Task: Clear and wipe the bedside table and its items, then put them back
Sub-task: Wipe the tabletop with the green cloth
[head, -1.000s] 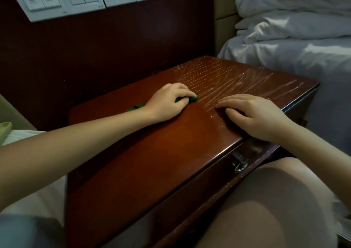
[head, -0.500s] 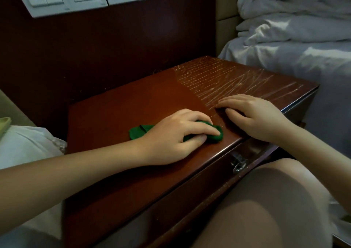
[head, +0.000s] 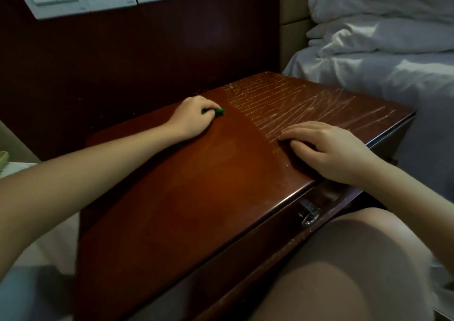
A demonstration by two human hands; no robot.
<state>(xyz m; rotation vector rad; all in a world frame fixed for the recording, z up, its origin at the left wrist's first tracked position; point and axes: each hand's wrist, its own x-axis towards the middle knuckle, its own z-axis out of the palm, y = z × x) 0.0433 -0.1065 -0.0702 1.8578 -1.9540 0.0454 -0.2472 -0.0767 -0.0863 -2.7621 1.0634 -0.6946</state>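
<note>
Green cloth [head: 219, 111] in left hand [head: 194, 119], right hand [head: 329, 148] on table [head: 196, 185]

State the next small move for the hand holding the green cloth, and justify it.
Probably slide the left hand with the green cloth rightward onto the pale streaks: that side of the bedside table looks unwiped, and the cloth sits just beside it.
</note>
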